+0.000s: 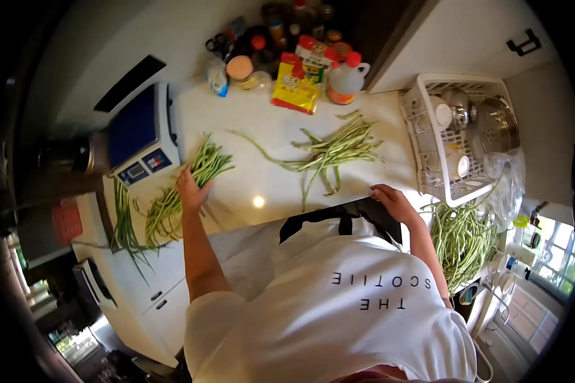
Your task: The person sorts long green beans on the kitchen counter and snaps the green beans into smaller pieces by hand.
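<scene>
My left hand (192, 189) rests on a bunch of green long beans (212, 159) on the white counter, with its fingers over the stems and the thumb spread to the side. The bunch runs from beside a scale (145, 137) down to the lower left. My right hand (393, 199) is at the counter's front edge, fingers stretched leftward, with nothing visible in it. Farther back lies a second pile of long beans (342, 148), apart from both hands, one long bean trailing left.
A large heap of long beans (463, 239) lies to my right, below a white dish basket (450, 191) of bowls and metalware. Along the back stand a yellow packet (298, 83), a jug with a red cap (346, 80) and jars. Dark green leafy stalks (126, 220) hang over the left edge.
</scene>
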Motion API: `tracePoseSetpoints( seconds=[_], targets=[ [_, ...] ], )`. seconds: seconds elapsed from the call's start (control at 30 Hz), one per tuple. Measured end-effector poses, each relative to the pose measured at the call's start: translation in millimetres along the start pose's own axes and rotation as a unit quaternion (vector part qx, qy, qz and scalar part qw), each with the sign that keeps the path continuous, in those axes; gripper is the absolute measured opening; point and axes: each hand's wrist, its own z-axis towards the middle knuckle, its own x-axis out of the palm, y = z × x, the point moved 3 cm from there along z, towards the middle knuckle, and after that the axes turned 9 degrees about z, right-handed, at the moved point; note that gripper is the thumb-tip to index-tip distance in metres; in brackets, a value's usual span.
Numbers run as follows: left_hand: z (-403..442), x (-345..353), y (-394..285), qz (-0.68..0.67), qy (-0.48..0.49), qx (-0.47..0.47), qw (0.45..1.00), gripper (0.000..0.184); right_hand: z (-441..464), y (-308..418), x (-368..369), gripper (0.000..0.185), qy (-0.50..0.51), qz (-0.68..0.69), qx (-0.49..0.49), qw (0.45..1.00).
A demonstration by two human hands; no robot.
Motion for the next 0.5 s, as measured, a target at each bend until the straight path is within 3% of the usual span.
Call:
tracePoseSetpoints(
  seconds=[0.07, 0.1, 0.17, 0.2, 0.43, 0.5],
  targets=[
    [-1, -29, -20, 0.075, -0.099, 0.038, 0.992, 0.069, 4, 1, 2, 0.036, -0.017, -0.078, -0.032, 0.996],
    [0, -35, -23, 0.086, -0.096, 0.037, 0.991, 0.069, 6, -2, 0, 0.036, -0.031, -0.073, -0.033, 0.996],
    [11, -38, -40, 0.045, -0.162, 0.050, 0.984, 0.046, 6, -9, -3, 0.035, -0.032, -0.013, -0.018, 0.999],
    [16, -41, -49, -0.004, -0.144, 0.047, 0.989, 0.026, 4, -15, -3, 0.035, -0.029, 0.001, -0.015, 0.999],
    [35, -1, -37, -0.061, -0.081, -0.006, 0.995, 0.018, -12, -33, -6, 0.036, -0.047, 0.017, 0.037, 0.998],
    [40, 2, -32, 0.010, -0.075, -0.002, 0.997, 0.020, -13, -39, -8, 0.036, -0.046, 0.022, 0.038, 0.998]
  ],
)
